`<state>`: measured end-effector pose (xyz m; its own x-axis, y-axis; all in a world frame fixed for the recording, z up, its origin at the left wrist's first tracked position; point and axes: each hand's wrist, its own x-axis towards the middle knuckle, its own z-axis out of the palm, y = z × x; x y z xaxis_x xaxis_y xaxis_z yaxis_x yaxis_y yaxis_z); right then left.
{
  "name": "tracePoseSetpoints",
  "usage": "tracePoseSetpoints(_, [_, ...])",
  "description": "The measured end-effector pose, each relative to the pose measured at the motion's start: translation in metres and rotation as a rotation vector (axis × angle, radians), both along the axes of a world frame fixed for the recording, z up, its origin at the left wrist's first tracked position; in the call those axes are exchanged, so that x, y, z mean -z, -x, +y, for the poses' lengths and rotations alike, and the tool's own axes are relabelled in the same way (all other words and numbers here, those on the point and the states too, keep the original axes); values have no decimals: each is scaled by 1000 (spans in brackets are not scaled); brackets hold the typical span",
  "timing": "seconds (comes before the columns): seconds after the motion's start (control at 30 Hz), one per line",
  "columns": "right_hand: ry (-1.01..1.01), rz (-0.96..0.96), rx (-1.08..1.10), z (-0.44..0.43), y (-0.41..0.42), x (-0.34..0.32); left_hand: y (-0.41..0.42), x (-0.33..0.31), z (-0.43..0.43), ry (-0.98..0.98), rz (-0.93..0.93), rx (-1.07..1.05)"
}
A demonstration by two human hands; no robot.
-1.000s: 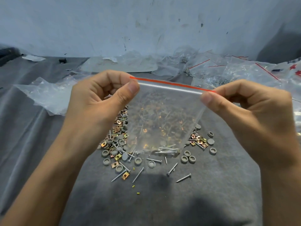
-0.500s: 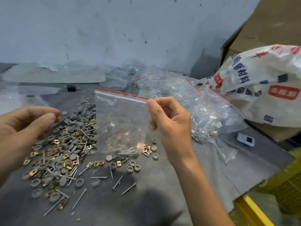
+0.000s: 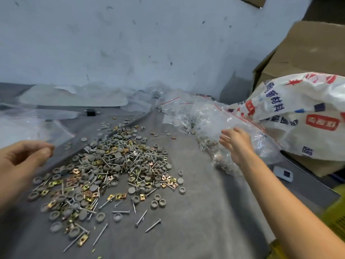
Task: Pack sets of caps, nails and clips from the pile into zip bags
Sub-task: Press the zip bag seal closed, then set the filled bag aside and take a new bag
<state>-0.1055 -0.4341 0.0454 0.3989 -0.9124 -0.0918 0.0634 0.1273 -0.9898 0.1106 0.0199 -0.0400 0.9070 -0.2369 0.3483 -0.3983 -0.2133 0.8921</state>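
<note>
Two empty hands by the pile (image 3: 115,165).
My right hand (image 3: 236,144) spread open over the bags (image 3: 207,118); my left hand (image 3: 24,156) hung loosely curled.

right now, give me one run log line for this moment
left hand: loosely curled, empty, beside pile | right hand: open, over heap of filled zip bags | pile: caps, nails, clips loose on grey cloth

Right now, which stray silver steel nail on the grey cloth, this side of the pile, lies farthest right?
The lone silver nail lying diagonally, just right of a steeper stray nail; all others lie further left.
</note>
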Motion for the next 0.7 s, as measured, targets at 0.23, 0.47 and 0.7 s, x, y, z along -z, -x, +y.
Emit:
tracePoseSetpoints(0.23, [61, 32, -469, 128, -34, 39, -23, -8, 12, -556, -137, -354])
tracePoseSetpoints(0.47, [268, 84, -782, 197, -32, 41, -49, 2, 9, -925, 12, -317])
tracePoseSetpoints(0.7, [281, 71, -816, 205, -23, 41, -67, -5, 15, -743, -248, -478])
